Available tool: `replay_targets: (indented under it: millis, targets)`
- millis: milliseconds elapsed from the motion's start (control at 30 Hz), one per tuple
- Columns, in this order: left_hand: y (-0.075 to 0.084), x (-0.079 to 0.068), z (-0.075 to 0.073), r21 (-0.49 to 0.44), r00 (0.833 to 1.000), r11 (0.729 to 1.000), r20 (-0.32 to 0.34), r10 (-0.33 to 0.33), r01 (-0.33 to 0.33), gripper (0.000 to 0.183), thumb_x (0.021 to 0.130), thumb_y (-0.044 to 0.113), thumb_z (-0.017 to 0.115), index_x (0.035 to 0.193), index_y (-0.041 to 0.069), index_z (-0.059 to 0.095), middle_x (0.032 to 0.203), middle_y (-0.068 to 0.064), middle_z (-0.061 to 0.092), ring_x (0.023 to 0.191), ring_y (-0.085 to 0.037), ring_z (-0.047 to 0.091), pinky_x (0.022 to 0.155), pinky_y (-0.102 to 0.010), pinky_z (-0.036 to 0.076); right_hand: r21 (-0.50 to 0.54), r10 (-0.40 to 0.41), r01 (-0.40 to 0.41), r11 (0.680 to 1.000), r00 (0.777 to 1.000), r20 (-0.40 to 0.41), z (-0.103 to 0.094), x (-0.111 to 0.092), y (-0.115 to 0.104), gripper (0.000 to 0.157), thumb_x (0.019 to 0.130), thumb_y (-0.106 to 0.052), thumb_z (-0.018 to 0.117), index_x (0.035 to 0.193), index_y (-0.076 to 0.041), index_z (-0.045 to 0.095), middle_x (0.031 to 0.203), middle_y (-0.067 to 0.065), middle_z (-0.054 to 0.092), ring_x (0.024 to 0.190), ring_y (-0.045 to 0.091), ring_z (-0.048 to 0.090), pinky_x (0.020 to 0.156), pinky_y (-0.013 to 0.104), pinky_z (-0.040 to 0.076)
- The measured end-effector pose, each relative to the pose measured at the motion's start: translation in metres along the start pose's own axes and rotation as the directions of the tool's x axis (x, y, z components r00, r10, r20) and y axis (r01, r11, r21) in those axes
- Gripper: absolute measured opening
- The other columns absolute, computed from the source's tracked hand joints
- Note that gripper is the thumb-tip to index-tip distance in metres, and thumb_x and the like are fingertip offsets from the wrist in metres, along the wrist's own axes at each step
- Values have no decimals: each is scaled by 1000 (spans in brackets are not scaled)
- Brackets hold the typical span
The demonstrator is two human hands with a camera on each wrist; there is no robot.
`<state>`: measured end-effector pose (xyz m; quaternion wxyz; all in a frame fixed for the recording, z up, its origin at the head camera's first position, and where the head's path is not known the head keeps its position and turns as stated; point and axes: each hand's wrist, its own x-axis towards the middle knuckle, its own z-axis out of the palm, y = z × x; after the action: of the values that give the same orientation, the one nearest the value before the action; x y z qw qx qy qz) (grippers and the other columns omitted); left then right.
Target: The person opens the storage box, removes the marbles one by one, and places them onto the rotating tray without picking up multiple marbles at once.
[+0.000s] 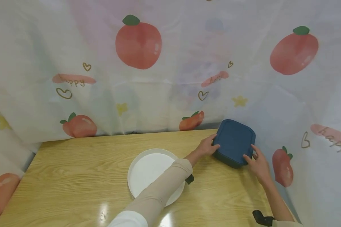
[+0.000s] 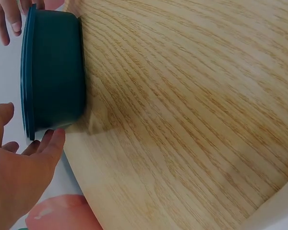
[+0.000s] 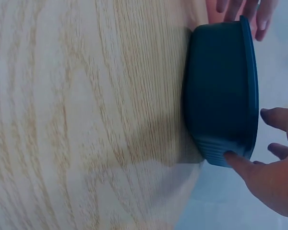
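A dark blue lidded container with rounded corners sits at the far right of the wooden table, in front of the printed curtain. My left hand is at its left side. In the left wrist view, the fingers lie fairly straight against the container's wall, while the thumb stays just off the lid. On the opposite side is my right hand. One of its fingers touches the ribbed lower wall in the right wrist view, with the thumb near the lid's rim. Whatever the container holds is hidden by its lid.
A round white plate with a raised rim lies mid-table, partly covered by my left forearm. The curtain with fruit prints hangs along the back and right edges of the table.
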<state>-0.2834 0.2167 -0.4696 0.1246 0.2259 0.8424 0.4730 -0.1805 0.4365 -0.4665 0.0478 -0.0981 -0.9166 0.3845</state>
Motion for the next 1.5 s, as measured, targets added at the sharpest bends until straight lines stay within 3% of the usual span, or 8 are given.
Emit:
replay_targets:
  millis: [433,700,833,967,1067,1167,1300,1500]
  targets:
    - [-8,15,6,61,996,998,93,-14,8,69,102,23,55,160,12,19,156,-8,40,140,-18,40,110,-24,35,103,48,-52,993,998,43,3,8,9,79,104,-15,53,158,0,-3,161,29,-2,136,57,27,101,63,42]
    - [-7,17,7,-44,997,998,70,-37,40,77,92,17,65,158,12,27,145,-14,48,130,-22,45,101,-29,42,142,31,-54,988,987,157,-3,4,8,87,103,-16,57,156,-1,-11,160,33,-4,136,59,25,102,65,39]
    - [-9,17,9,-90,994,991,61,-89,94,80,89,20,70,157,13,29,144,-14,43,125,-22,45,99,-31,43,186,8,-49,981,977,215,-7,3,10,91,103,-17,57,155,-3,-16,158,36,-6,136,61,21,102,65,39]
    - [-11,16,10,-173,991,976,54,-121,129,75,91,19,68,154,10,29,148,-11,42,129,-22,47,103,-31,41,263,-23,-44,964,969,248,-8,7,14,92,103,-15,58,156,-5,-16,158,36,-7,135,59,29,99,56,47]
    - [-13,16,11,-216,990,967,62,-123,134,70,95,16,63,155,11,27,151,-10,42,133,-23,46,106,-32,41,328,-47,-44,944,964,263,-8,10,17,92,102,-12,59,158,-8,-14,159,34,-7,127,50,46,93,45,54]
    - [-14,15,10,-244,990,960,67,-128,140,70,97,15,60,158,13,25,156,-8,38,139,-24,41,108,-33,39,396,-55,-64,916,958,282,-9,12,18,94,101,-10,60,158,-11,-15,160,31,-10,116,30,59,88,38,56]
    - [-14,14,8,-352,990,927,85,-110,133,74,96,7,60,160,15,23,158,-8,35,141,-25,38,110,-36,38,467,-57,-96,879,951,302,-9,11,20,97,100,-8,60,157,-13,-19,161,27,-16,103,4,59,87,37,57]
    - [-16,14,5,-475,987,868,125,-98,146,78,90,-3,59,159,12,25,154,-12,40,136,-27,44,100,-35,46,532,-72,-109,840,948,309,-9,9,20,97,100,-6,59,156,-11,-20,159,27,-21,99,-1,59,89,38,57]
